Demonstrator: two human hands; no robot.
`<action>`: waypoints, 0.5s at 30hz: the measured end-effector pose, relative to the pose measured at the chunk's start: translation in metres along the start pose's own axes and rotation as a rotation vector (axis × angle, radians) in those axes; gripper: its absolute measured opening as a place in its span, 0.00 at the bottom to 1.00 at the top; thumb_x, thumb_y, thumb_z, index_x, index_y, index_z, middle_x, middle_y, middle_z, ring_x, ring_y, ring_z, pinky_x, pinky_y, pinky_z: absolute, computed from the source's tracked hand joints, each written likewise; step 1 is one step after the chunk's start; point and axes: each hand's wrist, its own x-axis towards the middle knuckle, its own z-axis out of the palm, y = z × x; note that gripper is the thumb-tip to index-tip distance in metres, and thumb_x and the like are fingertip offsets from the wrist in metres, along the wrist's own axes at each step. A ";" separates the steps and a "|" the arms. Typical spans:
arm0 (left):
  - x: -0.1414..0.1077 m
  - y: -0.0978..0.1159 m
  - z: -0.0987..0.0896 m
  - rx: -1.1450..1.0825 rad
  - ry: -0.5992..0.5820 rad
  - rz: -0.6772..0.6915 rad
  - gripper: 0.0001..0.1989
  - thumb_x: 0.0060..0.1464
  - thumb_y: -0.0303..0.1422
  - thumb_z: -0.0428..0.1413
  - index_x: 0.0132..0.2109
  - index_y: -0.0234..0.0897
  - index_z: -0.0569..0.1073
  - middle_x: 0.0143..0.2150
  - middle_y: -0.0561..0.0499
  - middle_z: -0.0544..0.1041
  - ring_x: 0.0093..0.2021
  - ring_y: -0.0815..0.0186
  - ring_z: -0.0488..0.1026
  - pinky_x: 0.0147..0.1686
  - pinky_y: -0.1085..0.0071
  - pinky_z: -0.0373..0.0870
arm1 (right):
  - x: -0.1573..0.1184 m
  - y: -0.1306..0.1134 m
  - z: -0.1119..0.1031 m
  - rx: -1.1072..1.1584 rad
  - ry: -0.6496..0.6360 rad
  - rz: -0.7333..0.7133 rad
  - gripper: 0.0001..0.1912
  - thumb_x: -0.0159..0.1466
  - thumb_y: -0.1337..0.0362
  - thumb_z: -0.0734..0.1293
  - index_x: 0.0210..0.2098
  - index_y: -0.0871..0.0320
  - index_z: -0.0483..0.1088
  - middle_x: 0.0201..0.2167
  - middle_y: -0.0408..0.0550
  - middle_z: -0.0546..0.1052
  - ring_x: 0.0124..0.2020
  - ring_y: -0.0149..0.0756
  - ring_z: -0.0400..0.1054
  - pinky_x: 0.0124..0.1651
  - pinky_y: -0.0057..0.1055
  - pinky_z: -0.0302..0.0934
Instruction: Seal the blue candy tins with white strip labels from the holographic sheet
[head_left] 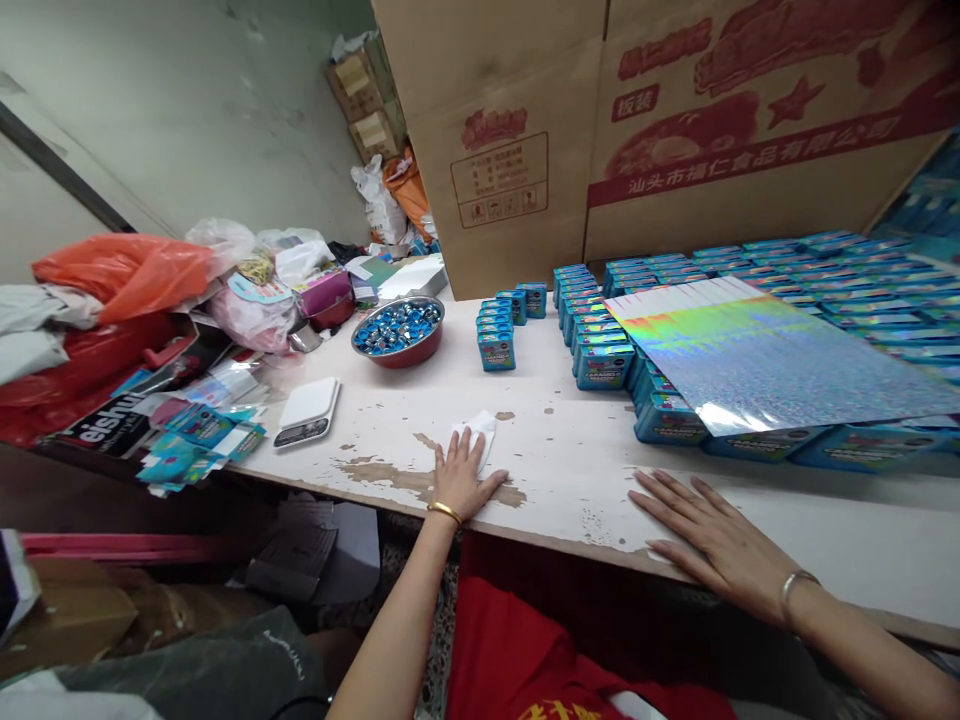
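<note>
My left hand (pixel 461 478) lies flat near the table's front edge with its fingers spread. Under and just beyond its fingertips is a crumpled white tissue (pixel 486 428), partly covered by the hand. To the right, my right hand (pixel 712 537) rests palm down by the same edge, fingers stretched out and holding nothing. Beyond it stand rows of blue printed packs (pixel 671 418), with a shiny holographic sheet (pixel 795 355) lying across their tops. A smaller group of blue packs (pixel 496 350) stands behind the tissue.
A metal bowl (pixel 409 355) holds blue and silver pieces. Left of my left hand sit a white scale (pixel 309 405), loose blue cards (pixel 196 440) and plastic bags (pixel 127 275). Large cardboard boxes (pixel 517 90) rise behind the white, chipped table (pixel 555 460).
</note>
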 end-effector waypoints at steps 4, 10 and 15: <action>0.000 0.000 0.000 -0.003 -0.002 0.000 0.40 0.56 0.59 0.40 0.69 0.44 0.49 0.72 0.48 0.42 0.71 0.53 0.37 0.66 0.47 0.37 | -0.001 0.000 0.000 -0.001 -0.005 0.002 0.33 0.65 0.43 0.55 0.67 0.42 0.47 0.68 0.42 0.50 0.67 0.46 0.47 0.65 0.53 0.46; 0.002 0.000 0.001 0.008 0.006 0.005 0.40 0.56 0.59 0.41 0.69 0.44 0.49 0.72 0.48 0.42 0.71 0.53 0.38 0.66 0.47 0.36 | 0.000 0.000 -0.001 -0.027 0.002 -0.014 0.32 0.66 0.45 0.56 0.67 0.44 0.47 0.68 0.44 0.50 0.68 0.45 0.46 0.65 0.54 0.46; 0.003 0.003 -0.003 0.013 -0.004 -0.003 0.39 0.56 0.58 0.42 0.69 0.42 0.50 0.72 0.48 0.42 0.71 0.52 0.38 0.66 0.47 0.38 | 0.003 -0.003 -0.009 -0.052 -0.017 -0.022 0.31 0.67 0.47 0.55 0.66 0.47 0.50 0.68 0.46 0.50 0.68 0.44 0.45 0.65 0.53 0.46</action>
